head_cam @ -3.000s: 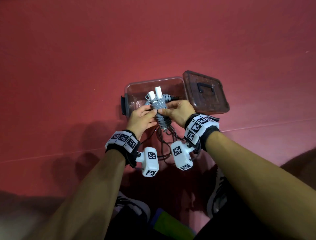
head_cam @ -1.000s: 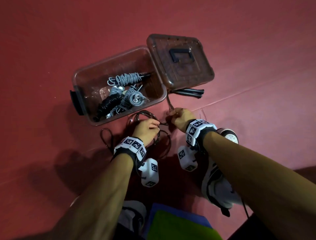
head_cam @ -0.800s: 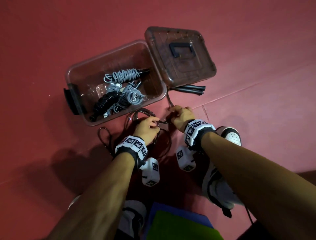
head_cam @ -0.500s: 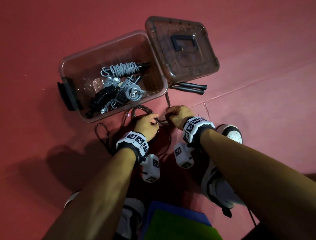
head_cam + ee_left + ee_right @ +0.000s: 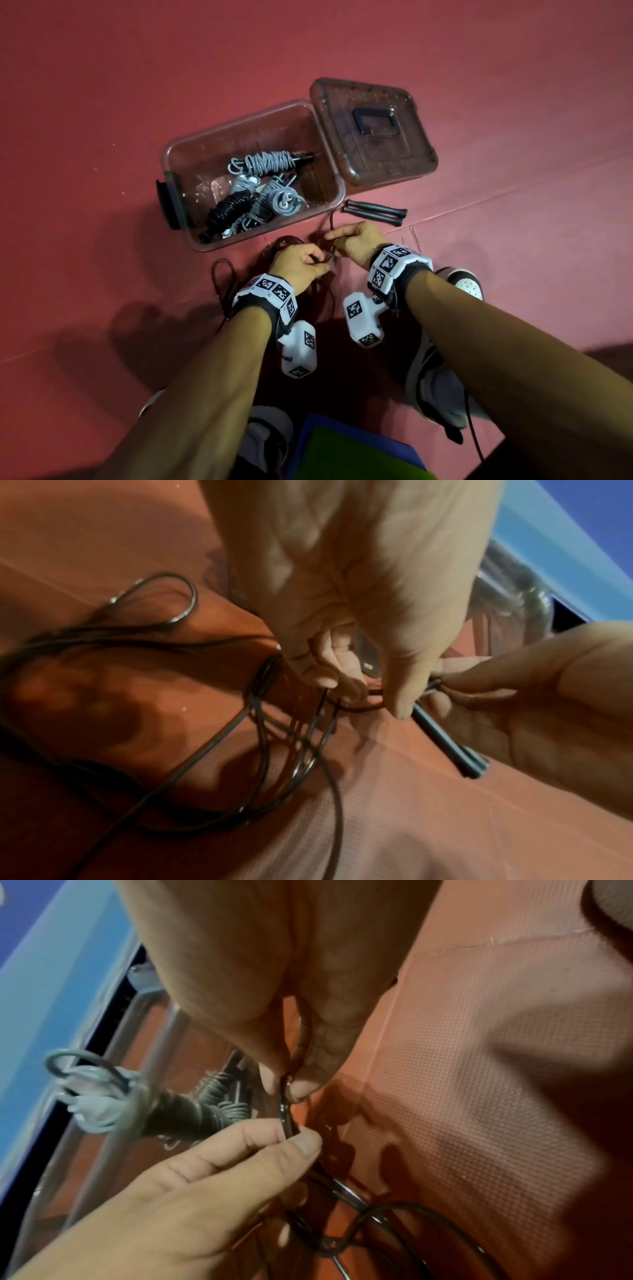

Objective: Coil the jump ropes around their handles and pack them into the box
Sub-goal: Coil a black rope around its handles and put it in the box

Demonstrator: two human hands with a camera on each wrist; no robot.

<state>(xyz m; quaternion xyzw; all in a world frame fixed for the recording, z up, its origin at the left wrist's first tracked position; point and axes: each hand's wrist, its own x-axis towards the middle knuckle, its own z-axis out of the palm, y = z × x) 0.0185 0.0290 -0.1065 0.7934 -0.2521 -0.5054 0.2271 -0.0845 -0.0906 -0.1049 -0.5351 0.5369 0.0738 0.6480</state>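
Jump rope, black and thin, sprawls in loose tangled loops on the red floor just in front of your knees, at about 6 o'clock from the clear box. Your left hand pinches a strand between thumb and fingertips, and your right hand, almost touching it at 2 o'clock, pinches the same cord a little further along. The rope's two black handles lie side by side on the floor at 5 o'clock from the box, just beyond your right hand. Inside the box sit three or four ropes already wound on their handles: grey bundles and one black bundle, piled together so their exact number is hard to tell. The brown lid lies flat at 3 o'clock, touching the box's edge. Your hands hide where the cord crosses between them, and your forearms cover part of the loops. Both wrist views are blurred; the left one cuts the rope off at its bottom edge.
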